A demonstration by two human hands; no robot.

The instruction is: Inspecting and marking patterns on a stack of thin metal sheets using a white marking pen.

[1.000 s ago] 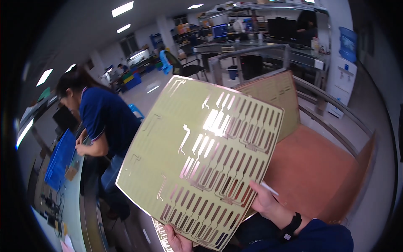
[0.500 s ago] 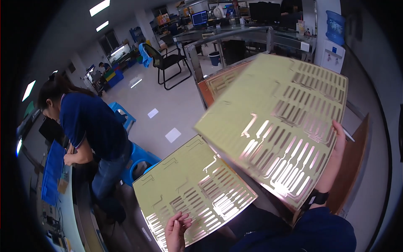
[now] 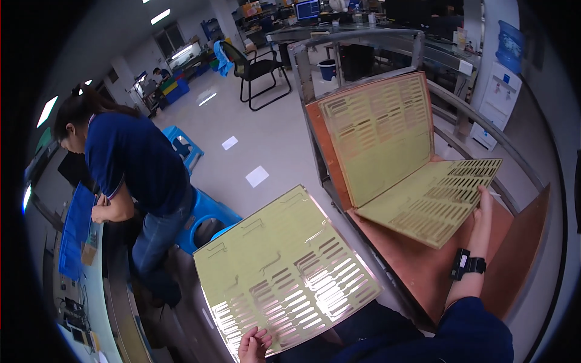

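A pale green-yellow circuit board panel (image 3: 287, 272) with rows of shiny copper strips lies tilted over my lap. My left hand (image 3: 254, 345) is at its lower left edge, fingers loosely bent over the copper strips, gripping nothing that I can see. My right hand (image 3: 483, 202) grips the right edge of a second, similar panel (image 3: 417, 199); the thumb shows at the edge, the other fingers are mostly hidden beneath. This panel's far left edge meets the foot of a stack of panels (image 3: 384, 163) leaning upright against a copper-brown backing board (image 3: 330, 145).
The stack stands on a metal-framed cart (image 3: 311, 91) with a brown base (image 3: 387, 248) and a brown side board (image 3: 520, 254). A person (image 3: 139, 157) works at a bench on the left, beside blue stools (image 3: 209, 218). A black chair (image 3: 260, 69) and water dispenser (image 3: 499, 97) stand farther back.
My right hand has lowered its panel to the right onto the cart, tilting it flatter and uncovering the upright stack. The lap panel has barely shifted; my left hand is slightly lower.
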